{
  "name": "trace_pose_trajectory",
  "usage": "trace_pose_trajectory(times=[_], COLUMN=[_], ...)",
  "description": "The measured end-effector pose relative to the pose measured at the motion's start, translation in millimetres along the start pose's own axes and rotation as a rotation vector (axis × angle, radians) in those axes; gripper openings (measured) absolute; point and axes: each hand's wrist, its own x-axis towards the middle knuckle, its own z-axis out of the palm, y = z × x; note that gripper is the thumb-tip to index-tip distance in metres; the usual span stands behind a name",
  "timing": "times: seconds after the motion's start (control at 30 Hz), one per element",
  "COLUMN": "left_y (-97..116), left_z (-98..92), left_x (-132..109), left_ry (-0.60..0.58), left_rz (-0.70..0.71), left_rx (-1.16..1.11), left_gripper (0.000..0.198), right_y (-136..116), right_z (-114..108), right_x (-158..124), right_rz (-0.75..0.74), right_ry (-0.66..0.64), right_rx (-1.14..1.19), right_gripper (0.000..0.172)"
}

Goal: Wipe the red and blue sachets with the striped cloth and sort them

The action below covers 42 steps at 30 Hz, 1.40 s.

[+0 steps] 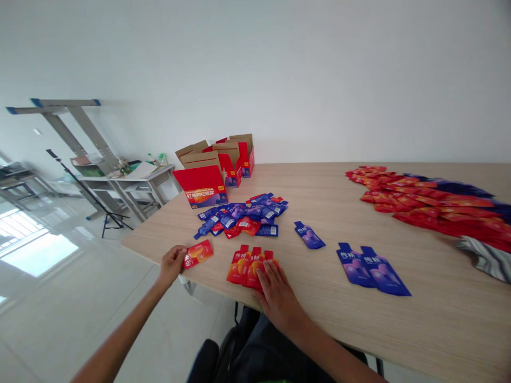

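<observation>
Near the table's front left edge, my left hand (173, 262) pinches one end of a red pouch (200, 253) with an orange fruit print. My right hand (276, 292) lies with its fingers stretched over a row of overlapping red pouches (240, 266), covering part of the rightmost one. Behind them is a mixed heap of blue and red pouches (239, 214). A single blue pouch (308, 235) lies apart, to the right of the heap. Farther right, two blue pouches (373, 269) overlap side by side.
Open red cardboard boxes (204, 186) stand at the table's back left. Long rows of red and blue pouches (423, 199) cover the right side, beside a striped grey cloth (485, 259). The wooden table (319, 191) ends just below my hands. A black tripod (107, 218) stands on the floor at left.
</observation>
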Motion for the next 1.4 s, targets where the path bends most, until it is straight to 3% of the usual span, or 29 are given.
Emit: trace_pose_trajectory(times=[0.17,0.27,0.43,0.5,0.53,0.67,0.73,0.87,0.93,1.0,1.07,1.2,1.4], left_y=[22.7,43.7,85.6,101.0,107.4,119.2,116.1,94.9,79.8,64.7,52.3,41.0,50.6], left_z=[-15.7,-14.1,10.1,25.0,32.9,61.4,69.5,68.6,63.0,58.0,56.0,60.2,67.0], left_x=[11.7,27.5,52.7,57.1,57.6,50.7,43.3,21.4,6.4,-10.0,-25.3,-43.4,-48.0], left_ry=[-0.348,-0.543,-0.761,-0.830,-0.846,-0.842,-0.770,-0.580,-0.534,-0.573,-0.632,-0.649,-0.651], left_rz=[0.061,0.159,0.401,0.685,0.734,0.925,0.971,0.924,0.868,0.831,0.800,0.729,0.832], left_rx=[-0.070,-0.051,0.047,0.218,0.237,0.271,0.244,0.271,0.308,0.320,0.342,0.393,0.399], left_gripper=[0.056,0.052,0.033,0.038,0.038,0.039,0.040,0.051,0.067,0.092,0.104,0.082,0.069], right_y=[-1.4,-1.9,-2.6,-3.0,-3.1,-3.0,-2.4,-1.4,-1.5,-2.1,-2.8,-3.2,-1.6], right_z=[-5.3,-7.9,-9.0,-8.2,-7.7,-5.3,-4.7,-6.0,-7.7,-9.0,-9.0,-7.8,-8.0], right_x=[1.3,1.7,1.9,1.9,1.9,1.4,1.2,1.5,2.2,3.1,4.0,5.2,6.5], right_rz=[0.006,0.001,0.000,0.010,0.013,0.015,0.013,0.012,0.013,0.022,0.032,0.009,-0.004], right_ry=[-0.010,-0.011,-0.004,-0.008,-0.010,-0.005,0.002,-0.010,-0.036,-0.058,-0.060,-0.041,-0.034], right_rx=[0.011,0.006,-0.011,-0.009,-0.006,0.006,0.007,0.010,0.020,0.028,0.030,0.038,0.029], right_gripper=[0.051,0.049,0.051,0.052,0.052,0.053,0.052,0.051,0.051,0.051,0.052,0.051,0.052])
